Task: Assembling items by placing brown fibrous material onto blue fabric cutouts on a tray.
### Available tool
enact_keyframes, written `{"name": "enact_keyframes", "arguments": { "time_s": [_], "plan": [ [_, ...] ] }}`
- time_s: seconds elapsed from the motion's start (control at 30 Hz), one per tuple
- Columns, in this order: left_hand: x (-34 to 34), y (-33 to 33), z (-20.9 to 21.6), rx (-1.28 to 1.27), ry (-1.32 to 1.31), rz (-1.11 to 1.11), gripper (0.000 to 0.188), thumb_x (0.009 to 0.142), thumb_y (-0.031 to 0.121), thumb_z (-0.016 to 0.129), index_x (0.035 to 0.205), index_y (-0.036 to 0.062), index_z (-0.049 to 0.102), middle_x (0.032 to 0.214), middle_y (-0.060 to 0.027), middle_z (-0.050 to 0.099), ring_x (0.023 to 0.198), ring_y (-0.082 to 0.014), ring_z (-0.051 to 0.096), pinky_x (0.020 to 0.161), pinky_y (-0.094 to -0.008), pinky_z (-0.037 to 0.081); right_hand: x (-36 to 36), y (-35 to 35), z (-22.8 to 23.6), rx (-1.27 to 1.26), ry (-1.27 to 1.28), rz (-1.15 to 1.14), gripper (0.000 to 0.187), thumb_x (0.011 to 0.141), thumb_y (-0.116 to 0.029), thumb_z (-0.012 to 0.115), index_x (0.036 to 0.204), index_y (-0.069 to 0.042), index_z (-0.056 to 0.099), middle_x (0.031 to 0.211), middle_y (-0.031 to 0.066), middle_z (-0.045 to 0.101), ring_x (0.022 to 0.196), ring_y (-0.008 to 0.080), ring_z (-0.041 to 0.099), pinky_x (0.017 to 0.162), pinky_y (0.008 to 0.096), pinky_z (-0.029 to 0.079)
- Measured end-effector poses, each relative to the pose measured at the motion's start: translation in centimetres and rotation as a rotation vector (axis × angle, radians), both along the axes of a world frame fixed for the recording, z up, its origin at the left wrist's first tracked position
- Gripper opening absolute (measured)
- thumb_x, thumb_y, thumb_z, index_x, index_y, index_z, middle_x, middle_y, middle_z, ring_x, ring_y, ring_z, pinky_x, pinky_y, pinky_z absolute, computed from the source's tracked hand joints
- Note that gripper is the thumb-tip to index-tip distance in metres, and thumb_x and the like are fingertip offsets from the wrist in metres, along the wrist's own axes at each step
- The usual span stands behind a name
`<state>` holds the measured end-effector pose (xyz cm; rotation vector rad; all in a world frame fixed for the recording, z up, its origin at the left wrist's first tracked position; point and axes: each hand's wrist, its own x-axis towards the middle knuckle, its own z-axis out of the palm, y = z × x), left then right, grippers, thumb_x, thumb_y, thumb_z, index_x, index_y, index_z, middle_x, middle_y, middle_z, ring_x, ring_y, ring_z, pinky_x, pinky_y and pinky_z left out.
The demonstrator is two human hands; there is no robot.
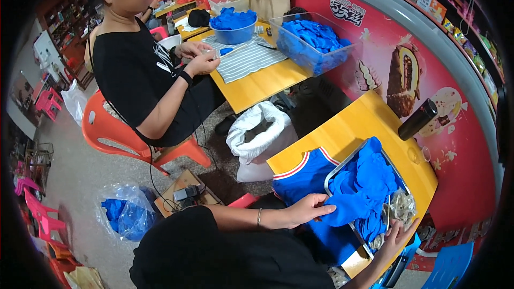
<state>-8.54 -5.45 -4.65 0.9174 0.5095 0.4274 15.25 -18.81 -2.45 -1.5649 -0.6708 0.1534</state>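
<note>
My left hand (308,210) pinches a flat, rounded blue piece (344,208) of thin, soft-looking material over the near side of a metal-rimmed tray. A heap of similar blue pieces (369,174) fills most of this tray (327,181). My right hand (395,238) is at the tray's right end, fingers apart, beside crumpled clear plastic (402,206). Whether its fingertips touch the plastic I cannot tell. A thin pale stick (388,208) stands among the pieces near that hand. Under the tray lies a blue garment (300,179) with red and white trim.
A black bottle (417,120) stands on the yellow table (342,128) by the red wall. Beyond a white sack (259,139), a seated co-worker (144,69) handles something small beside a blue-filled bowl (233,33) and a clear bin (316,56). A plastic bag (128,217) lies on the floor.
</note>
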Motion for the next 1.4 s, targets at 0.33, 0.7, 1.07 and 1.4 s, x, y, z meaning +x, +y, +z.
{"name": "enact_keyframes", "arguments": {
  "time_s": [0.33, 0.7, 1.07, 1.4],
  "plan": [
    [-0.4, -1.3, -0.6, 0.007, -0.013, -0.079, 0.021, 0.089, 0.028, 0.057, 0.1, 0.0104, 0.058, 0.081, 0.0075, 0.054, 0.069, -0.0011, 0.044, 0.058, -0.0172, 0.036, 1.2, -0.4, -1.4, -0.21, 0.113, 0.153, 0.063, 0.09, -0.012, 0.051, 0.143, -0.012, 0.018, 0.068, 0.0002, 0.054, 0.05, 0.0014, 0.034, 0.044, 0.0169, 0.025],
    [-1.6, -2.6, -1.0, 0.035, 0.005, -0.125, 0.021, 0.09, 0.029, 0.055, 0.1, 0.0105, 0.058, 0.083, 0.0077, 0.055, 0.071, -0.0011, 0.045, 0.06, -0.0173, 0.036, -0.7, -1.8, -0.5, -0.19, 0.117, 0.189, 0.065, 0.089, -0.012, 0.052, 0.143, -0.011, 0.016, 0.067, 0.0005, 0.054, 0.051, 0.0017, 0.036, 0.044, 0.0177, 0.025],
    [-1.0, -2.7, 0.2, -0.046, -0.014, -0.021, 0.014, 0.091, 0.013, 0.051, 0.102, 0.0042, 0.053, 0.094, -0.0023, 0.059, 0.081, -0.0083, 0.055, 0.072, -0.025, 0.046, -0.7, -3.0, 0.6, -0.197, 0.032, 0.19, 0.076, 0.085, -0.013, 0.06, 0.143, -0.007, 0.011, 0.076, 0.0062, 0.059, 0.07, 0.0107, 0.056, 0.064, 0.0241, 0.044],
    [0.5, -4.3, -2.0, -0.018, 0.043, -0.165, 0.039, 0.088, 0.022, 0.058, 0.12, 0.0049, 0.045, 0.115, -0.0089, 0.055, 0.103, -0.0193, 0.053, 0.09, -0.0342, 0.042, 1.4, -27.5, -7.8, -0.282, -0.053, -0.811, 0.044, 0.086, -0.017, 0.058, 0.126, -0.004, 0.042, 0.072, 0.0025, 0.057, 0.066, 0.0084, 0.053, 0.059, 0.023, 0.042]
  ]
}}
